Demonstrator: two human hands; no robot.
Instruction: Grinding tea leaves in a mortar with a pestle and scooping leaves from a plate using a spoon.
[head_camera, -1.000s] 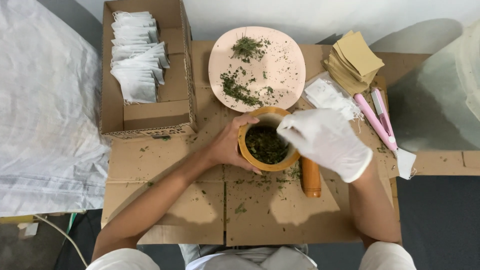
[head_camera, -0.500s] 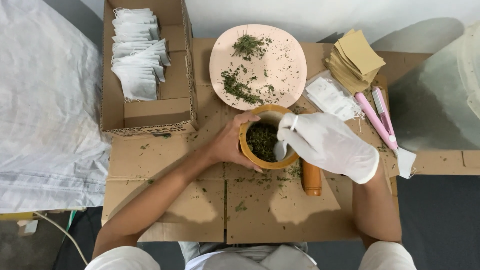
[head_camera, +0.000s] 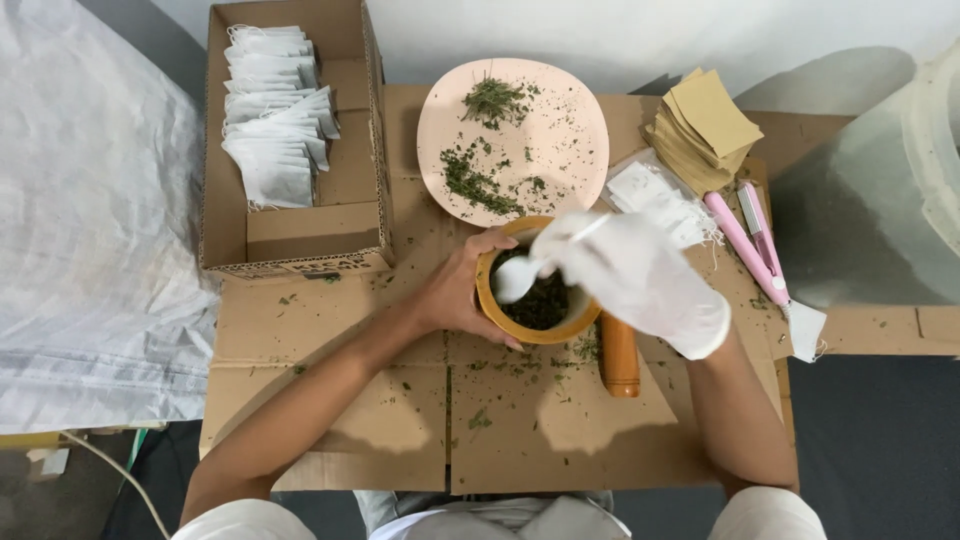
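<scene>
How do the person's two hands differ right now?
The right hand wears a white glove and holds a white spoon over the herbs; the left hand is bare and grips the side of the wooden bowl. Both hands are at the same bowl.

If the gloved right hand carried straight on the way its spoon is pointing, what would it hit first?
The right hand aims its white spoon left and slightly down into the wooden bowl. It would probably meet the dried herbs inside first, then the bowl's left wall, where the left hand grips; depth is unclear.
</scene>
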